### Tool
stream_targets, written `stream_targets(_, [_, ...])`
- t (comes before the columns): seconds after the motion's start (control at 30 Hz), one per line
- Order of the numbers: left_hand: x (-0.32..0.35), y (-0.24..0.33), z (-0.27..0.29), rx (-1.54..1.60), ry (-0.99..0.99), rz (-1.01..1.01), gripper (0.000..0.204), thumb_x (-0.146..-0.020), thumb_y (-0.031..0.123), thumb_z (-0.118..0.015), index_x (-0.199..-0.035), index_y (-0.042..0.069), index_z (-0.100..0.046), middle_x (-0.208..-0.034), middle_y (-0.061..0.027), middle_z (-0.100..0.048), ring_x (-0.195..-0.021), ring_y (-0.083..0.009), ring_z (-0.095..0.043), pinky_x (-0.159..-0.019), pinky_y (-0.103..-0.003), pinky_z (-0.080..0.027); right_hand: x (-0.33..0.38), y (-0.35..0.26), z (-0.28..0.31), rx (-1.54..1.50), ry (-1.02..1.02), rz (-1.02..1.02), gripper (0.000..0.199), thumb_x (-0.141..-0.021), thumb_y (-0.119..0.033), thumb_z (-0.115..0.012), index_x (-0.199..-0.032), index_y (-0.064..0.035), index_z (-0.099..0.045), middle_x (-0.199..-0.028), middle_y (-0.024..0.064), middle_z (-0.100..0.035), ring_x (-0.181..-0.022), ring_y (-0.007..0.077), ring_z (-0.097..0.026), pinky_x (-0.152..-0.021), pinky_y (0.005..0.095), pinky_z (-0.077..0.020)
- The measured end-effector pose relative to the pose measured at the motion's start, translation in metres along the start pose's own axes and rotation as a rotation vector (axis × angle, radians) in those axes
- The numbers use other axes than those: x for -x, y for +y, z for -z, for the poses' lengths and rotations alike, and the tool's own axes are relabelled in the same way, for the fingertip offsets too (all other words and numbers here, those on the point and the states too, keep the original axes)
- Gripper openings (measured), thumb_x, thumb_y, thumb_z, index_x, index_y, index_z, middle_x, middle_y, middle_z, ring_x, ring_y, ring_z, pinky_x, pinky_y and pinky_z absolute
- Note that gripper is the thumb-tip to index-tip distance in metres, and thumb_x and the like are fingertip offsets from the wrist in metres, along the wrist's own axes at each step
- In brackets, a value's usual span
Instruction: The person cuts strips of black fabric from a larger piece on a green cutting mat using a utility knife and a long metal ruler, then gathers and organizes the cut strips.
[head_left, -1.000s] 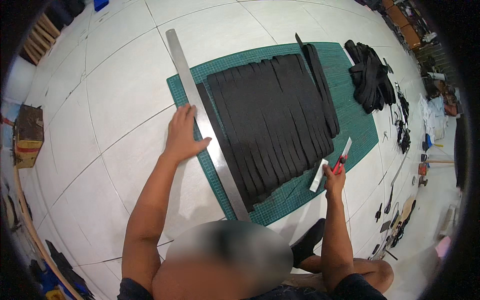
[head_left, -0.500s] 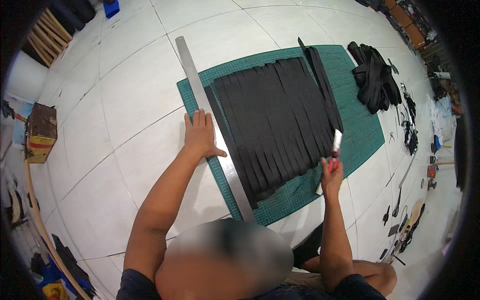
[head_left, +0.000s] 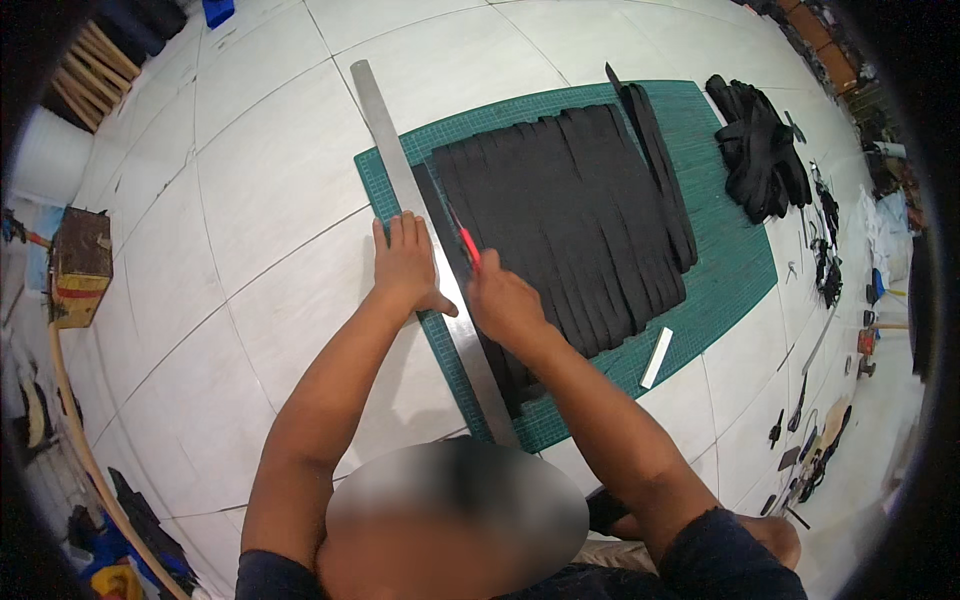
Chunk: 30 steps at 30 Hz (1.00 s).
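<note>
My left hand (head_left: 405,268) lies spread on a long steel ruler (head_left: 380,125), with its thumb at the ruler's right edge. The ruler runs along the left side of a green cutting mat (head_left: 735,262). In my right hand (head_left: 507,302) is a red utility knife (head_left: 469,243), its blade pointing away from me near the left edge of the black fabric (head_left: 560,215). That fabric is slit into many side-by-side strips. A narrow black strip lies between the ruler and the rest. My right fingers hide much of the knife's handle.
A small white bar (head_left: 656,358) rests on the mat's near right part. Folded black strips (head_left: 655,165) lie right of the fabric, and a heap of black strips (head_left: 755,150) beyond the mat. Tools litter the tiled floor at right. A worn box (head_left: 82,265) stands at left.
My right hand has swung left with the knife, from the mat's right side to beside the ruler. The white bar now shows uncovered on the mat. My left hand stays on the ruler.
</note>
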<state>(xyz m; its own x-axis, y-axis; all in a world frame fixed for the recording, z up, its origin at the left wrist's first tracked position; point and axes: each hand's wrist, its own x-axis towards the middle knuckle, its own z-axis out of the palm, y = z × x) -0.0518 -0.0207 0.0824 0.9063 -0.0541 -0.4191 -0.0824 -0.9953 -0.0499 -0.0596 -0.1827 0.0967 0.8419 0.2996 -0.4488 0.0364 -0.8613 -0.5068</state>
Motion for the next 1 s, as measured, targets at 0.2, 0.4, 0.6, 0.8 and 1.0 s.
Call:
stream_targets(0.2, [-0.006, -0.004, -0.007, -0.048, -0.014, -0.015, 0.148, -0.043, 0.073, -0.085, -0.15, -0.01, -0.024, -0.156, -0.0244, -0.028, -0.147, -0.0389, -0.021, -0.12, -0.057, -0.01, -0.069, -0.038, -0.012, -0.019, 0.089, 0.066, 0.03, -0.097, -0.025, -0.049, -0.11, 0.0014, -0.043, -0.1, 0.0312, -0.066, -0.097, 0.048, -0.066, -0.088, 0.0553, -0.0506])
stream_targets(0.4, [-0.003, -0.009, -0.014, -0.019, 0.06, -0.051, 0.145, -0.043, 0.076, -0.083, -0.152, -0.001, -0.026, -0.151, -0.0212, -0.031, -0.143, -0.0391, -0.024, -0.119, -0.056, -0.011, -0.091, -0.056, -0.008, -0.008, 0.036, 0.022, 0.036, -0.098, -0.029, -0.048, -0.116, 0.0016, -0.043, -0.111, 0.0306, -0.065, -0.108, 0.0449, -0.064, -0.095, 0.0523, -0.0485])
stream_targets(0.6, [-0.003, -0.011, -0.013, -0.007, 0.076, -0.048, 0.145, -0.043, 0.076, -0.083, -0.152, -0.001, -0.026, -0.152, -0.0206, -0.03, -0.144, -0.038, -0.023, -0.119, -0.056, -0.012, -0.095, -0.059, -0.009, -0.025, 0.02, 0.017, 0.039, -0.098, -0.029, -0.047, -0.119, 0.0032, -0.044, -0.113, 0.0297, -0.065, -0.109, 0.0455, -0.064, -0.096, 0.0523, -0.0477])
stream_targets(0.8, [-0.005, -0.009, -0.011, -0.021, 0.045, -0.023, 0.146, -0.045, 0.076, -0.082, -0.151, -0.006, -0.025, -0.155, -0.0224, -0.028, -0.146, -0.0384, -0.024, -0.12, -0.056, -0.011, -0.073, -0.041, -0.009, 0.015, -0.06, -0.003, 0.036, -0.096, -0.026, -0.049, -0.12, 0.0013, -0.045, -0.11, 0.0288, -0.066, -0.108, 0.0446, -0.064, -0.096, 0.0522, -0.0479])
stream_targets(1.0, [-0.004, -0.008, -0.011, -0.002, 0.058, -0.016, 0.148, -0.044, 0.073, -0.084, -0.15, -0.011, -0.023, -0.154, -0.0242, -0.028, -0.145, -0.0393, -0.025, -0.12, -0.056, -0.012, 0.059, 0.006, -0.023, 0.007, -0.204, -0.109, 0.026, -0.095, -0.018, -0.052, -0.112, -0.0005, -0.043, -0.092, 0.0298, -0.067, -0.087, 0.0462, -0.067, -0.077, 0.0544, -0.0525])
